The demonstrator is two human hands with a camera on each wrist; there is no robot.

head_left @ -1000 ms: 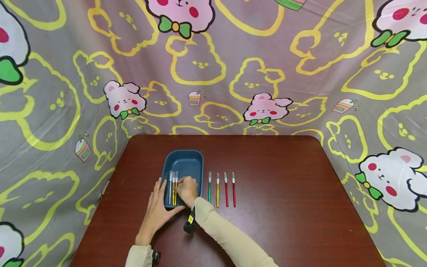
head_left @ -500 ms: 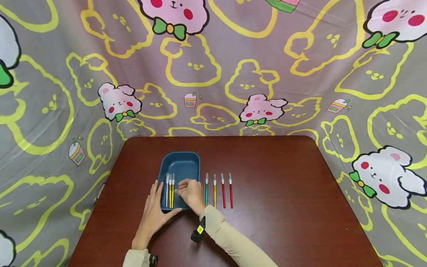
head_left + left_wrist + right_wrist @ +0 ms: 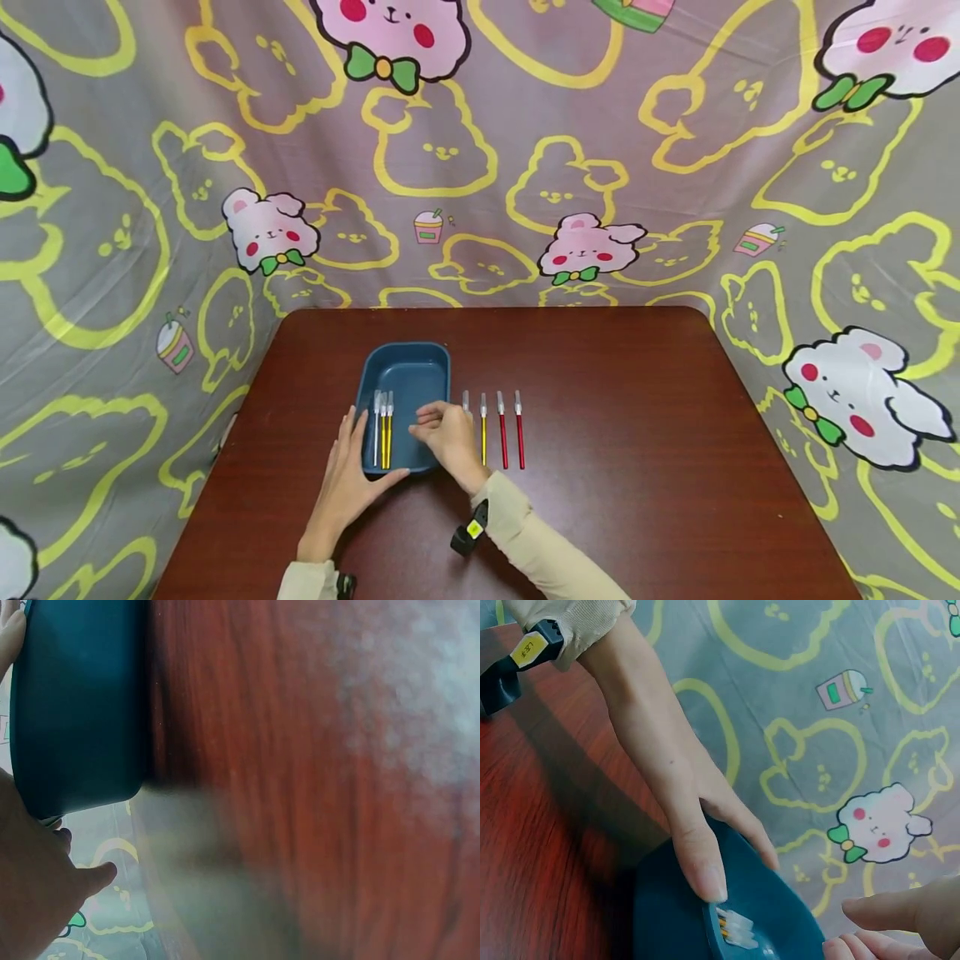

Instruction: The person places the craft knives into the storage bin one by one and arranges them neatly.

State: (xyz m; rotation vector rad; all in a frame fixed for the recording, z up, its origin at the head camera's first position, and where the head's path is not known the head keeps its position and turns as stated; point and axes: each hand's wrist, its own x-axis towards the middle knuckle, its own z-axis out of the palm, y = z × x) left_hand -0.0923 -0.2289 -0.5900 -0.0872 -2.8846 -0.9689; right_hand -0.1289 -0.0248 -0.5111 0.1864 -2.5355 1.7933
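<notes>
A blue tray (image 3: 411, 379) lies on the table. My left hand (image 3: 341, 487) rests against its near left corner, fingers straight along the left side, thumb by the near rim. Side by side in the tray's left part are a silver craft knife (image 3: 376, 442) and two yellow craft knives (image 3: 389, 442), clear caps pointing away. Over the tray's right rim hovers my right hand (image 3: 450, 437), thumb near the fingers, nothing visible between them. It partly hides a green craft knife, whose clear cap (image 3: 466, 401) shows. In the right wrist view, the left thumb (image 3: 703, 862) touches the rim.
Right of the tray, a yellow craft knife (image 3: 483, 437) and two red craft knives (image 3: 520, 437) stand in a row with the green one. The brown table (image 3: 637, 467) is enclosed behind and at both sides by a patterned cloth (image 3: 480, 200).
My right hand has withdrawn from the yellow craft knife in the tray and moved right, toward the green craft knife outside. The left hand stays at the tray. The view has shifted slightly.
</notes>
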